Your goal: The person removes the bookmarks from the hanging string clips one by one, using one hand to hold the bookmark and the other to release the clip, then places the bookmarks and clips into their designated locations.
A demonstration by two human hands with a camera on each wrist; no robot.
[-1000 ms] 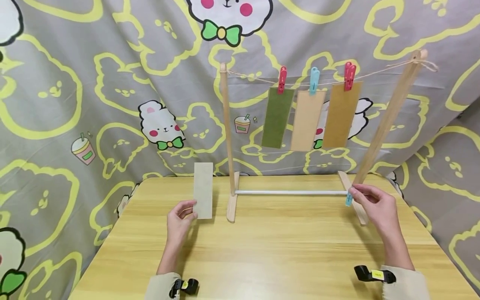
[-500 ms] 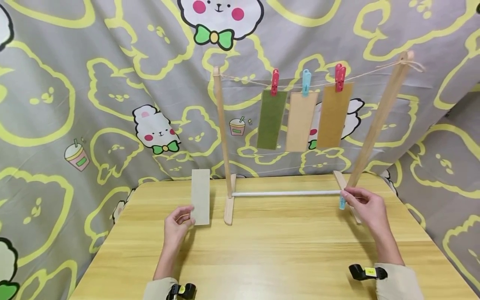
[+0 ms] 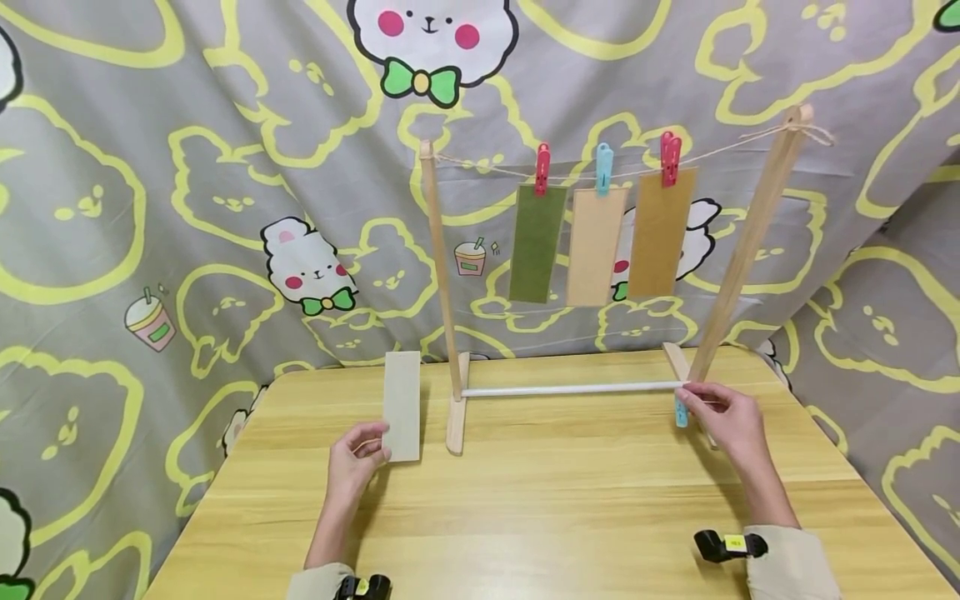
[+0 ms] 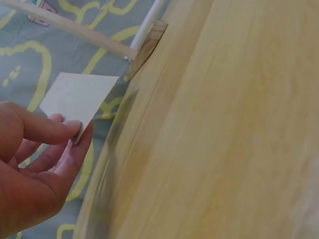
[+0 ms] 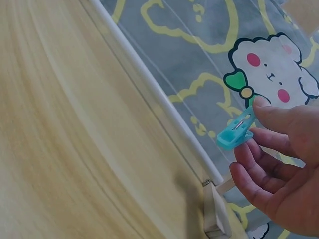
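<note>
My left hand [image 3: 356,463] pinches a pale grey rectangular card [image 3: 402,407] by its lower left edge, left of the wooden stand. In the left wrist view the thumb and fingers grip one edge of the card [image 4: 79,97]. My right hand [image 3: 726,423] holds a light blue clothespin [image 3: 681,412] between thumb and fingers, in front of the stand's right post. The right wrist view shows the clothespin [image 5: 234,133] with nothing in its jaws. On the twine [image 3: 495,172] hang a green card [image 3: 537,246], a beige card [image 3: 596,250] and a mustard card [image 3: 662,237].
Pink clothespins [image 3: 542,169] hold the green and mustard cards, a blue one [image 3: 603,170] the beige. The stand has a left post [image 3: 441,275], a right post [image 3: 750,242] and a white crossbar [image 3: 570,389]. It stands on the wooden table [image 3: 525,492] before a patterned curtain [image 3: 360,175].
The head view has shifted slightly, so the stand appears a little further left and lower. Both hands keep their hold on the card and the clothespin, with little movement of their own.
</note>
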